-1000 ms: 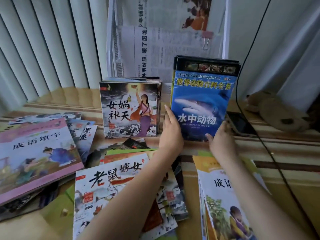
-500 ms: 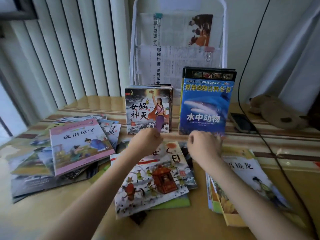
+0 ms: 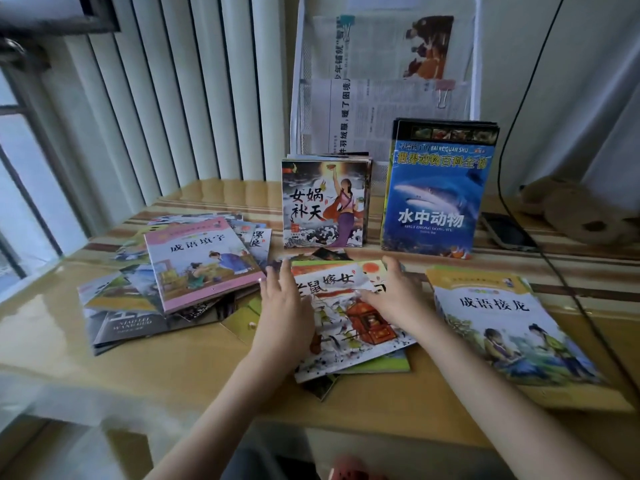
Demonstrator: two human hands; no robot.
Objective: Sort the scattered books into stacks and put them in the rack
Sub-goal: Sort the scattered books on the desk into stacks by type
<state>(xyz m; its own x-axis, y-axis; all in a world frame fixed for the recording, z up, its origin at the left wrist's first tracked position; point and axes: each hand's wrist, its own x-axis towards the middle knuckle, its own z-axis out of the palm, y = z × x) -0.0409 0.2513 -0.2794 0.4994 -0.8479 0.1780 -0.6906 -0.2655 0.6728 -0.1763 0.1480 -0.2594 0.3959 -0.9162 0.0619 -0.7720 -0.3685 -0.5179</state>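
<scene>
While both forearms reach in from the near edge, the left hand (image 3: 284, 306) lies flat with straight fingers against the left side of a glossy picture book (image 3: 349, 327), and the right hand (image 3: 398, 296) presses down on its far right corner, fingers spread and relaxed, thumb laid across the cover; neither hand curls round anything. That thin, square book, white with inky black characters and a red sedan chair, tops a small untidy pile in the middle of the table, green-edged covers (image 3: 381, 363) poking out beneath it. To the left sprawls a fanned heap of slim paperbacks (image 3: 138, 303), a pink-bordered book (image 3: 204, 265) lying tilted on top. On the right, a thick yellow-bordered book (image 3: 509, 327) lies flat, apart from the middle pile. Farther back, two stacks already stand upright: a squat bundle fronted by a dark wave-and-figure cover (image 3: 323, 204) and, just right of it, a taller set fronted by a shiny blue shark book (image 3: 434, 199). Both stand at the foot of the white wire-mesh rack (image 3: 298, 109), whose upper pockets hold folded newspapers (image 3: 381, 50) pinned with binder clips. The table (image 3: 173, 372) is pale wood with a glassy, reflective finish and brown stripes toward the far side. A dark phone (image 3: 509, 232) lies flat on the far right beside a brown plush toy (image 3: 575, 213), and a black cable (image 3: 509, 140) trails down the wall. Vertical white blinds (image 3: 173, 91) fill the far left, next to a bright window (image 3: 24, 188).
</scene>
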